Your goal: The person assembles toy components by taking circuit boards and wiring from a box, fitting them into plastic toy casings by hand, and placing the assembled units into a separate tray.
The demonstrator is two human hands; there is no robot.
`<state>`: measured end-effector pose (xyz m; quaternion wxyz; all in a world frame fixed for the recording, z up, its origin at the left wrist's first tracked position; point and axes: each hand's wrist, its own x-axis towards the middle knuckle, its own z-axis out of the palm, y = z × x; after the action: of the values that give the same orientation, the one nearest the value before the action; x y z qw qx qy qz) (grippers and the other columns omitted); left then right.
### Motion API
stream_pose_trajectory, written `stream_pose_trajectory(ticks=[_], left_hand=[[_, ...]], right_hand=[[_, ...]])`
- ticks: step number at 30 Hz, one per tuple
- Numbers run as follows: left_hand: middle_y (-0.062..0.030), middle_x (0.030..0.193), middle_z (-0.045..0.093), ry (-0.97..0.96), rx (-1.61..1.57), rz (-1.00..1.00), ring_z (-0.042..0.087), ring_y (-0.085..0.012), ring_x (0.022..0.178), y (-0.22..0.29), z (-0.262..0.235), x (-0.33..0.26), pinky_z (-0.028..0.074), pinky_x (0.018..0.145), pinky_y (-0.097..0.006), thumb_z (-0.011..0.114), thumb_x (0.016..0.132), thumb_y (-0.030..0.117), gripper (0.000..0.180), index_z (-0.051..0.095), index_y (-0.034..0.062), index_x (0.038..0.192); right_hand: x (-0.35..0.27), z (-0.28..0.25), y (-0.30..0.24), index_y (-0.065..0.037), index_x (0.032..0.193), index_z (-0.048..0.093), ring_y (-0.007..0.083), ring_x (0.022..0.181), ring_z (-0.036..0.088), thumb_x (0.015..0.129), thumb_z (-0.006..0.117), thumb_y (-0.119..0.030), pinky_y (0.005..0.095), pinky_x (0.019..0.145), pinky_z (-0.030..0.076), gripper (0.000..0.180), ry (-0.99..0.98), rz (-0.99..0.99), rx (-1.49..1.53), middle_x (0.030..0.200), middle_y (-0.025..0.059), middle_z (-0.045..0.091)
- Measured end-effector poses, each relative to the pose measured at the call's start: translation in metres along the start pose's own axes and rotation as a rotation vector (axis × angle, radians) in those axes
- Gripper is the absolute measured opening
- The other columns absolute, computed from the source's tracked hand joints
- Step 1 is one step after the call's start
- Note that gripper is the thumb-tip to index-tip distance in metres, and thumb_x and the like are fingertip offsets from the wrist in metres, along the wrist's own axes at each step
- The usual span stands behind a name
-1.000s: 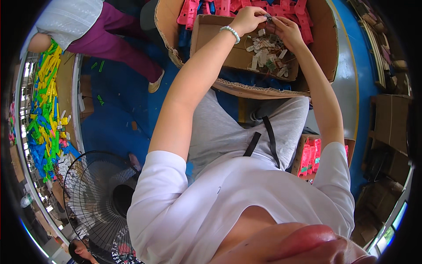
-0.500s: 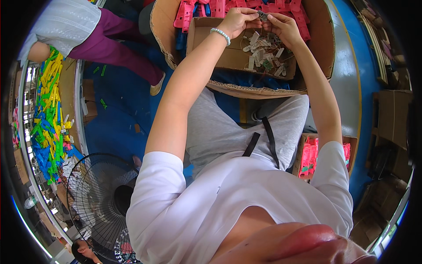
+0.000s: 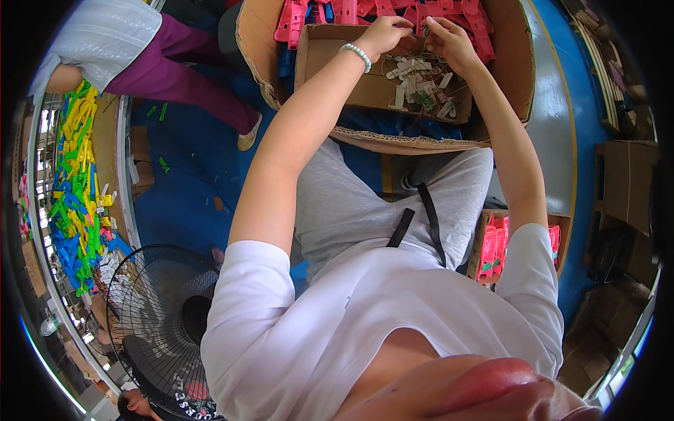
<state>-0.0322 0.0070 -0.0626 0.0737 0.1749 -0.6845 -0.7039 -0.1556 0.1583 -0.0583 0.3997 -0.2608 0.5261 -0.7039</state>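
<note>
My left hand (image 3: 387,38), with a beaded bracelet (image 3: 357,57) at its wrist, hovers over a shallow cardboard tray (image 3: 330,74). Its fingers are curled in; whatever they grip is too small to make out. Just to its right, my right hand (image 3: 453,45) has thumb and fingers drawn together, and what lies between them is unclear. A small gap parts the two hands. Beneath them in the tray sits a heap of small white plastic parts (image 3: 414,88) with thin wires and a green piece.
The tray rests in a large cardboard box (image 3: 509,91) with pink plastic pieces (image 3: 474,24). Another box of pink pieces (image 3: 493,245) stands by my right thigh. At left are a fan (image 3: 165,316), a person in purple trousers (image 3: 189,70) and a heap of coloured pieces (image 3: 77,189).
My hands, earlier meeting at a small dark part, have come slightly apart. That part no longer shows clearly. My left hand has dropped a little.
</note>
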Motion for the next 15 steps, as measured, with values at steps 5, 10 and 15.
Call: stream_pose_trajectory(ticks=[5, 10, 15], left_hand=[[-0.0221, 0.107, 0.068, 0.281, 0.763, 0.367, 0.067, -0.0350, 0.095, -0.013, -0.014, 0.017, 0.052, 0.085, -0.040, 0.064, 0.086, 0.021, 0.025, 0.070, 0.0080, 0.106], [-0.0278, 0.136, 0.047, 0.261, 1.056, 0.231, 0.048, -0.0430, 0.122, 0.020, 0.006, 0.062, 0.042, 0.101, -0.048, 0.054, 0.085, 0.013, 0.029, 0.065, 0.0027, 0.110], [-0.0237, 0.126, 0.060, 0.310, 1.443, 0.110, 0.053, -0.0422, 0.120, -0.035, -0.075, 0.127, 0.039, 0.104, -0.050, 0.059, 0.082, 0.028, 0.044, 0.065, 0.0165, 0.124]], right_hand=[[0.003, 0.002, 0.002, -0.006, 0.087, 0.068, 0.0053, 0.058, 0.051, 0.088, 0.074, -0.035, 0.0213, 0.052, 0.040, 0.030, 0.019, 0.022, -0.176, 0.069, -0.0030, 0.057], [-0.008, -0.015, 0.001, -0.005, 0.083, 0.069, 0.0044, 0.056, 0.046, 0.088, 0.074, -0.037, 0.0204, 0.049, 0.032, 0.033, 0.016, 0.038, -0.305, 0.066, -0.0040, 0.054], [-0.004, 0.017, 0.000, -0.004, 0.087, 0.070, 0.0032, 0.055, 0.046, 0.091, 0.069, -0.036, 0.0207, 0.044, 0.032, 0.032, -0.114, 0.205, -0.420, 0.069, -0.0060, 0.054]])
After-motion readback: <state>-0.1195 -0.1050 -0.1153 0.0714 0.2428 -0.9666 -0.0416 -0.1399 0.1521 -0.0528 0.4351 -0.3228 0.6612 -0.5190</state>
